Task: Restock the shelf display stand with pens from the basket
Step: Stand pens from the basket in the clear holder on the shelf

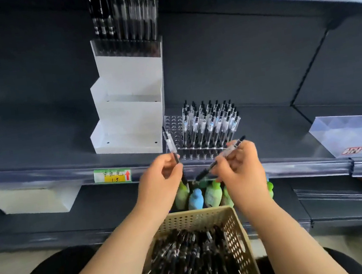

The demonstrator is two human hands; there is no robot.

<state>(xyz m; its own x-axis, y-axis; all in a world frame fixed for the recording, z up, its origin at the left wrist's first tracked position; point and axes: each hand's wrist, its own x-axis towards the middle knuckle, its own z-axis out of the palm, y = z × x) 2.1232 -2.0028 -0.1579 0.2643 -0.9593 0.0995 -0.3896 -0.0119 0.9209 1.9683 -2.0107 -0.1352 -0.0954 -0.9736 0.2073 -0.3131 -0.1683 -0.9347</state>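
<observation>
Evidently mid-restock, the person's left hand [160, 176] pinches one clear-barrelled, black-tipped pen [170, 144] upright, tip down. It is just near of the transparent acrylic display stand with rows of holes [173, 127] on the dark shelf. Held vertical like that, it looks ready to drop straight into one of the unfilled holes at the stand's left side. The right hand [236, 164] grips a slanted pen [222, 158], perhaps more than one, probably as a reserve to pass across. Standing pens [210, 121] fill the stand's middle and right rows. The beige perforated plastic basket [233, 228] sits near, below both wrists and seemingly on the lap. It is heaped with loose pens [191, 257], so reaches stay short. Left of the stand is a white tiered holder [130, 111] whose top tier holds dark pens.
</observation>
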